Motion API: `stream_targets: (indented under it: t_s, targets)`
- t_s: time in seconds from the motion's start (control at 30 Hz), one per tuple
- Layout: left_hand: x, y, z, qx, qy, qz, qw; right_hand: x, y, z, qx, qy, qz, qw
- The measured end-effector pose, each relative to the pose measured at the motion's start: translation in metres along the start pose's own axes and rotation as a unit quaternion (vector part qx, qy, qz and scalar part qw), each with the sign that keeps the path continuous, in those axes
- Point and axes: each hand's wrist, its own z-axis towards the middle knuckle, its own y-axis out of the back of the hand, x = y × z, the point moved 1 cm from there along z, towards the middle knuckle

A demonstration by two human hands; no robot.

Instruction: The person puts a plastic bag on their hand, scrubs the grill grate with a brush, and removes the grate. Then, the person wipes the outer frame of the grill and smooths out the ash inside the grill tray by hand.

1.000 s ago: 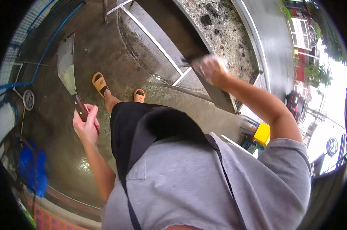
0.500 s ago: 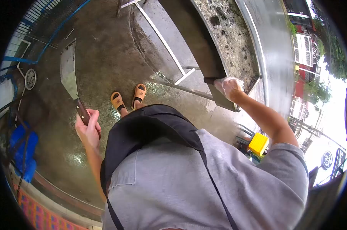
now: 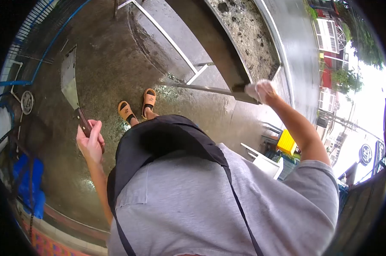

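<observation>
My left hand point(image 3: 90, 141) is closed around the dark wooden handle of a metal spatula point(image 3: 69, 79), whose wide flat blade points away from me over the wet floor. My right hand point(image 3: 269, 91) is at the near end of a long metal charcoal grill point(image 3: 210, 36), by its rim. Its fingers are curled and blurred, with something whitish and crumpled at them; whether this is plastic or cloth I cannot make out. Grey ash with black charcoal bits point(image 3: 252, 36) lies in the grill's trough.
A pale metal frame point(image 3: 163, 32) stands beside the grill. Sandalled feet point(image 3: 148, 101) are on the wet concrete. To the right are a yellow box point(image 3: 286, 143) and a white panel point(image 3: 265, 163); a blue bundle point(image 3: 30, 183) and a wheel point(image 3: 27, 102) are at left.
My right hand has moved slightly right and up along the grill's end, and is more blurred. The spatula has shifted a little left in view. The white panel has come into sight.
</observation>
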Motion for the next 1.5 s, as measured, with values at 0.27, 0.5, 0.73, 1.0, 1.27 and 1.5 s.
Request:
stream_targets:
  t_s: [0.27, 0.5, 0.73, 1.0, 1.27, 1.5]
  targets:
    - [-0.007, -0.016, 0.003, 0.043, -0.032, 0.031, 0.998, 0.009, 0.001, -0.046, -0.148, 0.019, 0.114, 0.982]
    - [-0.009, -0.022, 0.003, 0.052, 0.014, -0.001, 0.999, 0.024, 0.040, -0.048, -0.027, -0.088, 0.166, 0.982]
    - [-0.016, -0.024, 0.003, 0.055, 0.003, 0.034, 0.998, 0.020, -0.031, -0.045, -0.101, -0.003, 0.043, 0.994]
    - [-0.014, -0.016, -0.006, 0.025, 0.028, 0.036, 0.999, 0.026, 0.057, 0.028, 0.000, -0.104, 0.050, 0.993]
    - [-0.046, -0.030, -0.009, 0.072, -0.020, 0.083, 0.994, 0.101, -0.030, -0.111, 0.037, -0.367, 0.304, 0.879]
    - [-0.056, -0.089, -0.020, 0.198, -0.051, 0.039, 0.978, 0.215, -0.003, -0.203, 0.009, -0.398, 0.492, 0.774]
